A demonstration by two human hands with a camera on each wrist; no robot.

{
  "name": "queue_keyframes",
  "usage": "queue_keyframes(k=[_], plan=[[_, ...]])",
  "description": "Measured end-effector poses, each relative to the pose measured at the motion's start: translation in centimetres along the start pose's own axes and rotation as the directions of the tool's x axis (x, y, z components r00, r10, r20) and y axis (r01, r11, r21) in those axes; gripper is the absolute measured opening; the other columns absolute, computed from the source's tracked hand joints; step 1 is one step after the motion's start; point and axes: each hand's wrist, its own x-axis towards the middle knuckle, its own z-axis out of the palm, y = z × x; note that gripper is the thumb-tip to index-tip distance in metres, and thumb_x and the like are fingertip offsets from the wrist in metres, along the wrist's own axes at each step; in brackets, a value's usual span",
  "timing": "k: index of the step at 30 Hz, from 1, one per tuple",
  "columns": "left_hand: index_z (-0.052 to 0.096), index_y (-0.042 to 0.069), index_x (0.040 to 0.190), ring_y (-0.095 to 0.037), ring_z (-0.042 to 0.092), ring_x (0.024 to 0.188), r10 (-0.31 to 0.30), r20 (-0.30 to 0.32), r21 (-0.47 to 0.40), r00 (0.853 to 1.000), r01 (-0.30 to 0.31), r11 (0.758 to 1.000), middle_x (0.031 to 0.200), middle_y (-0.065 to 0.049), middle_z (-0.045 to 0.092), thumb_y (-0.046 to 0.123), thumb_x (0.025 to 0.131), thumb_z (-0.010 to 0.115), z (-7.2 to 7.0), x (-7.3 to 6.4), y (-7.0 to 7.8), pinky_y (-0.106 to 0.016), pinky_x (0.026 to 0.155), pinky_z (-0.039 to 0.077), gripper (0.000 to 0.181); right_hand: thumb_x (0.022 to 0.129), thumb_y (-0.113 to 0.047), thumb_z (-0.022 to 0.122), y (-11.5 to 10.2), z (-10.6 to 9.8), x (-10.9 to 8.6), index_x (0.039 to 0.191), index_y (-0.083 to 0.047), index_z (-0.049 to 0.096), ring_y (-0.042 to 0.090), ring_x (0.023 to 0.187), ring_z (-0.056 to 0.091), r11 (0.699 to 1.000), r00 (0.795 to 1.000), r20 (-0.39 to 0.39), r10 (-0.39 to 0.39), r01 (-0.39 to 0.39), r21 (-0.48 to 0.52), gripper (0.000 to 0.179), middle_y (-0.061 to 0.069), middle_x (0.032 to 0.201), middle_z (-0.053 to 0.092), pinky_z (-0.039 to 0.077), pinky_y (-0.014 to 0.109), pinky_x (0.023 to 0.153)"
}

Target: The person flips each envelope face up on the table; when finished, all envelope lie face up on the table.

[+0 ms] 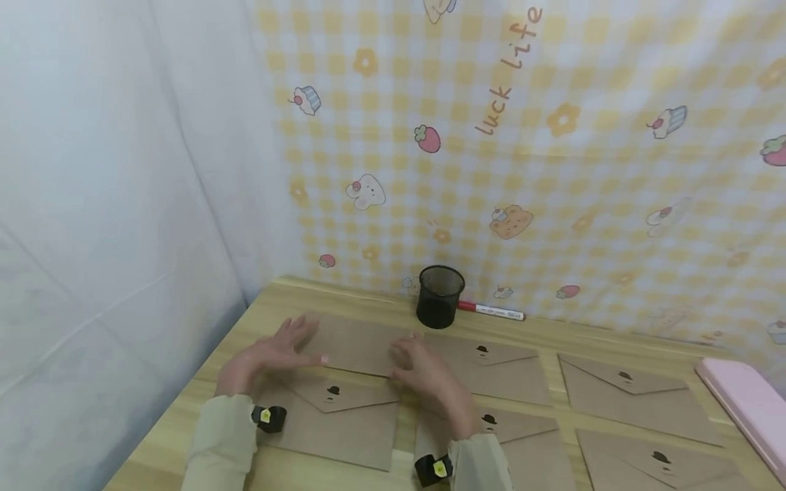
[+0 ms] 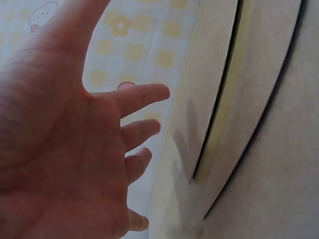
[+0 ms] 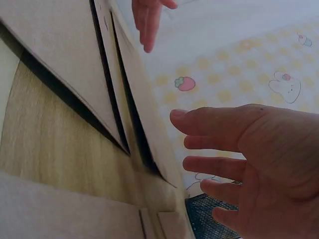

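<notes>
A plain brown envelope (image 1: 359,346) lies at the far left of the table, no flap visible on its upper face. Over its left end my left hand (image 1: 273,354) is held with spread fingers, and nothing is in it; the left wrist view shows the bare palm (image 2: 65,144). At the envelope's other end is my right hand (image 1: 425,372), also empty, its fingers loosely extended in the right wrist view (image 3: 269,159). Whether either hand touches the paper I cannot tell. Nearer me lies another envelope (image 1: 344,429), flap up, printed with a small black hat.
More hat-printed envelopes lie rightward in two rows, including a middle rear one (image 1: 510,378) and a right rear one (image 1: 651,406). A black mesh pen cup (image 1: 437,310) stands behind, beside a red-capped marker (image 1: 499,311). A pink object (image 1: 743,402) lies at the right edge.
</notes>
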Motion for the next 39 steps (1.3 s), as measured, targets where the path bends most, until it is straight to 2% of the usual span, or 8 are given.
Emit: queue_keyframes(k=[8,13,21,25,28,31,36,39], plan=[[0.029,0.003,0.145,-0.041,0.001,0.137,-0.055,-0.002,-0.027,0.998,0.055,0.998,0.152,-0.022,0.009,0.051,0.074,0.071,0.7,0.7,-0.2,-0.072,0.097,0.005,0.095,0.074,-0.008,0.077,0.6,1.4,0.5,0.115,0.003,0.061,0.043,0.128,0.033,0.997,0.999,-0.033,-0.005,0.003,-0.08,0.045,0.017,0.121,0.058,0.025,0.053,0.104],[0.033,0.002,0.143,-0.042,0.005,0.137,-0.052,-0.013,-0.077,0.999,0.051,0.996,0.15,-0.022,0.015,0.033,0.073,0.077,0.7,0.7,-0.5,-0.065,0.102,0.01,0.088,0.079,-0.004,0.071,0.4,1.4,0.6,0.113,0.001,0.063,0.031,0.108,0.053,0.997,0.999,-0.041,-0.024,0.021,-0.074,0.035,0.015,0.112,0.061,0.042,0.044,0.092],[0.051,0.004,0.132,-0.043,0.014,0.135,0.029,-0.065,-0.182,0.997,-0.04,0.982,0.147,-0.023,0.026,0.03,0.086,0.065,0.1,0.3,-1.8,-0.057,0.105,0.015,0.055,0.094,-0.009,0.055,0.3,1.1,0.7,0.124,0.004,0.051,0.025,0.102,0.059,0.999,0.998,-0.053,0.045,-0.043,0.025,0.034,0.013,0.105,0.066,0.045,0.041,0.089],[0.056,0.003,0.127,-0.043,0.029,0.13,0.039,-0.116,-0.151,0.992,-0.057,0.987,0.139,-0.024,0.039,0.039,0.093,0.053,0.1,0.6,-2.2,-0.057,0.102,0.024,0.049,0.096,-0.015,0.052,0.3,1.2,0.8,0.12,0.0,0.047,0.017,0.083,0.061,0.997,0.993,-0.106,0.06,-0.055,0.049,0.029,0.01,0.095,0.068,0.049,0.035,0.074],[0.058,0.003,0.121,-0.044,0.038,0.123,0.014,-0.187,-0.116,0.982,-0.036,0.993,0.131,-0.024,0.048,0.043,0.095,0.048,0.1,1.2,-2.0,-0.057,0.099,0.03,0.049,0.096,-0.017,0.053,0.1,1.2,0.9,0.11,-0.006,0.047,0.013,0.076,0.06,0.999,0.984,-0.18,0.01,-0.003,0.04,0.019,0.01,0.092,0.069,0.048,0.029,0.065],[0.061,0.004,0.114,-0.041,0.045,0.117,-0.04,-0.239,-0.127,0.97,0.009,0.992,0.123,-0.022,0.054,0.046,0.094,0.048,0.1,1.6,-1.8,-0.056,0.097,0.034,0.048,0.093,-0.015,0.058,0.0,1.4,0.9,0.098,-0.011,0.048,0.01,0.068,0.06,0.993,0.947,-0.3,-0.12,0.115,-0.034,0.011,0.005,0.085,0.069,0.048,0.024,0.06],[0.062,0.003,0.107,-0.034,0.051,0.107,-0.134,-0.288,-0.161,0.948,0.09,0.983,0.112,-0.016,0.059,0.049,0.092,0.05,0.2,1.9,-1.8,-0.053,0.092,0.038,0.05,0.087,-0.003,0.063,-0.2,1.6,1.1,0.09,-0.011,0.063,0.005,0.062,0.056,0.927,0.81,-0.452,-0.373,0.307,-0.215,0.009,-0.002,0.083,0.068,0.049,0.021,0.058],[0.059,0.0,0.106,-0.035,0.053,0.104,-0.162,-0.327,-0.163,0.931,0.113,0.98,0.11,-0.018,0.059,0.053,0.091,0.05,0.2,2.0,-1.7,-0.051,0.09,0.04,0.056,0.084,0.002,0.063,-0.2,1.6,1.2,0.095,-0.011,0.071,0.006,0.071,0.061,0.916,0.783,-0.478,-0.399,0.32,-0.241,0.019,0.0,0.092,0.069,0.051,0.022,0.063]])
